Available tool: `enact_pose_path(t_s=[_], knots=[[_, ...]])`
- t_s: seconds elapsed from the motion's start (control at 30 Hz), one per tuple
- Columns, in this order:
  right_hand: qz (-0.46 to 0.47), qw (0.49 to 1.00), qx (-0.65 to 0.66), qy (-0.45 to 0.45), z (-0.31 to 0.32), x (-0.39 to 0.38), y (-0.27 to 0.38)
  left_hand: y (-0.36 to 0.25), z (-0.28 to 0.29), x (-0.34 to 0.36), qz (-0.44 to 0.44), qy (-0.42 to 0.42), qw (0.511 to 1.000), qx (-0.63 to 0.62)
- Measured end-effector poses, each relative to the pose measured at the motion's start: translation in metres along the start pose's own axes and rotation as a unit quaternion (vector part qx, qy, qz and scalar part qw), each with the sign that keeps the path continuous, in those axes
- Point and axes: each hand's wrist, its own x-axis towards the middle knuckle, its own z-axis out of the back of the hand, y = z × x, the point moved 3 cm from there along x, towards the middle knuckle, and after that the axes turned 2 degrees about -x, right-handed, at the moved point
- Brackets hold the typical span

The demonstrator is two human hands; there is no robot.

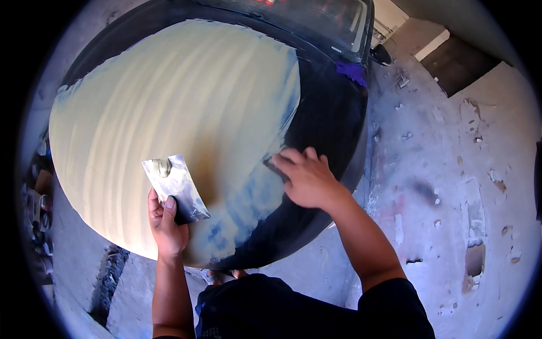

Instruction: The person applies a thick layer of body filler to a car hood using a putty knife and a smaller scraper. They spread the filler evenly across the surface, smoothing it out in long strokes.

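Below me is a dark car hood [327, 118], most of it under a broad coat of pale yellow filler putty [169, 96] with curved streaks. Toward the near right edge the coat thins to a bluish smear. My left hand [168, 229] is closed on a flat, shiny metal plate [185, 192], held up over the coat with the thumb on its face. A dab of putty [161, 167] sits near its far end. At the coat's right border, my right hand [309, 178] grips a dark, thin-edged spreader [274, 167] against the hood; the fingers hide most of it.
A purple cloth [351, 72] lies by the windshield's right corner, near the side mirror [381, 55]. Scraps litter the stained concrete floor [418, 169] on the right. Cans and other clutter [42, 209] line the left. A dark groove [107, 282] crosses the floor at the lower left.
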Motion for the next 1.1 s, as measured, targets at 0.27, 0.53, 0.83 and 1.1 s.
enact_pose_path(t_s=[0.27,0.53,0.83,1.1], knots=[[-0.003,0.999,0.004,-0.048,0.025,-0.004,-0.032,0.001,-0.002,0.001,-0.004,-0.007,1.0,0.001],[0.035,0.999,0.002,0.004,-0.002,-0.019,0.003,-0.002,-0.002,0.0,-0.012,-0.005,1.0,0.007],[-0.017,0.996,0.026,-0.088,0.024,-0.031,-0.061,0.003,-0.006,0.0,-0.025,0.001,1.0,0.011],[-0.155,0.987,0.034,-0.029,0.049,0.098,-0.213,0.003,0.005,-0.007,-0.088,-0.063,0.993,0.045]])
